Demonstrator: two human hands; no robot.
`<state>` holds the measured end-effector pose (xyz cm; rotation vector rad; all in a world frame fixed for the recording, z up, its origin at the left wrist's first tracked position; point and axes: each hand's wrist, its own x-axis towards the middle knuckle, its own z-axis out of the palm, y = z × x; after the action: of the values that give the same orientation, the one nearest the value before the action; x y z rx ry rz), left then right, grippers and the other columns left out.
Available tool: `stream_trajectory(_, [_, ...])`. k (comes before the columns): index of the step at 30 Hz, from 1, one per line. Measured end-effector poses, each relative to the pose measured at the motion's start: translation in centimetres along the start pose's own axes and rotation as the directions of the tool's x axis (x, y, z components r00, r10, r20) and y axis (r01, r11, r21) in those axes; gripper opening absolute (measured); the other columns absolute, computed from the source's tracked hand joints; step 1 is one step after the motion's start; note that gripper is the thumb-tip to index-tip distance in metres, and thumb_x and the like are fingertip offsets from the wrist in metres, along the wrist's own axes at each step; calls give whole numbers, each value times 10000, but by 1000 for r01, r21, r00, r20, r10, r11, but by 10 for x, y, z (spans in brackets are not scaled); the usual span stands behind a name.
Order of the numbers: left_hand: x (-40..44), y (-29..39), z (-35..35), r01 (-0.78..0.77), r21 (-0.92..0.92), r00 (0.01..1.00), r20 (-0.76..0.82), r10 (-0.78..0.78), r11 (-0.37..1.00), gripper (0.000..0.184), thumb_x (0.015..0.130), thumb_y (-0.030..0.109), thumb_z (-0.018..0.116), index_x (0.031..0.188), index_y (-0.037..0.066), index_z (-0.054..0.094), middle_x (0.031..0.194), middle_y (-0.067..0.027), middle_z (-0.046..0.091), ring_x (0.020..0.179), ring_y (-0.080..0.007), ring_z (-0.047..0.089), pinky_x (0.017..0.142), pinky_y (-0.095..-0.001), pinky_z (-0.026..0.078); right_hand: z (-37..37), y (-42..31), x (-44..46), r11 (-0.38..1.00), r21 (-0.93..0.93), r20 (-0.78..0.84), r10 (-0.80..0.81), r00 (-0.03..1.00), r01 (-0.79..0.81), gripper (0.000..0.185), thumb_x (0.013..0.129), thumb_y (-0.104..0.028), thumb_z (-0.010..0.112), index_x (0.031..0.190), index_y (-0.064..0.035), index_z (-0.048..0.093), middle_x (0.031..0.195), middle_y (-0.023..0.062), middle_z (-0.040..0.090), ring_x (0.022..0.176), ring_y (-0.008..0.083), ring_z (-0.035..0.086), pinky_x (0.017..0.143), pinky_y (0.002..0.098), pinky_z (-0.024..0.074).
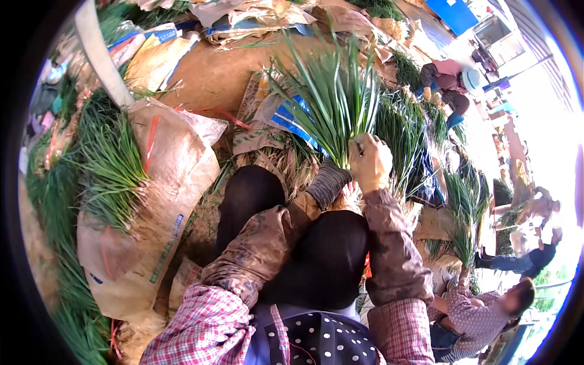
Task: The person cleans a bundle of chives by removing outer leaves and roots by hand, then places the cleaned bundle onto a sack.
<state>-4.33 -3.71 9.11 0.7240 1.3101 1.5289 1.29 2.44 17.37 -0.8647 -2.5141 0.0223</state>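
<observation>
A bunch of green onions (pixel 340 103) stands fanned out above my knees, its long leaves pointing away from me. My left hand (pixel 328 184), in a glove with a dark grey palm and tan cuff, is wrapped round the lower stems. Against the other side of the stems, my right hand (pixel 370 161) is closed in a tan glove with its fingers curled. Pale root ends (pixel 348 198) show just below the hands, over my right knee. Behind the bunch lies a blue and white printed sack (pixel 292 121).
To the left, a smaller bunch of green onions (pixel 115 173) rests on a tan woven sack (pixel 176 243). More green onions (pixel 401 137) are heaped at right. A pale curved bar (pixel 100 55) rises at upper left. Several other people, including one in a patterned top (pixel 471 316), are on the right.
</observation>
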Motion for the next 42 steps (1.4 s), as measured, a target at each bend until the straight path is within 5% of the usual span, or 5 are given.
stream_trajectory(10, [-24,14,-5,-142,-628,990,-84,114,765,83,720,34,706,757,47,634,681,-19,602,556,-102,548,516,-226,429,5,140,-164,929,-364,775,259,576,73,227,796,-296,605,800,-70,625,846,139,668,724,283,648,609,426,481])
stream_trajectory(30, [-32,-17,-70,33,-865,990,97,102,501,222,942,257,482,1035,65,546,788,11,523,657,-81,488,592,-220,426,-57,-83,-58,850,253,-100,-452,886,462,562,862,-336,546,1362,-131,392,1418,164,338,1341,350,268,1097,517,147])
stream_trajectory(34, [-44,-6,-95,-26,-908,986,46,163,417,245,955,273,446,1070,73,530,824,-1,535,708,-109,522,645,-250,469,-58,-87,-63,794,562,-329,-42,943,231,672,827,-266,636,1384,-51,327,1366,225,377,1282,345,363,1070,436,267])
stream_trajectory(36, [-54,18,-101,-70,-859,994,-21,103,507,230,952,247,421,1056,69,524,846,-31,537,743,-145,536,669,-291,483,-31,-87,-83,30,961,274,-8,962,-274,638,896,-293,583,1377,17,301,1310,162,463,1203,251,439,991,344,378])
stream_trajectory(42, [-64,-9,-150,-588,-26,797,-188,574,808,130,893,176,495,911,58,548,732,-12,548,639,-141,524,586,-295,473,-36,-129,-133,404,721,607,24,794,-563,194,860,-95,574,1006,23,622,795,23,628,622,63,479,530,246,406])
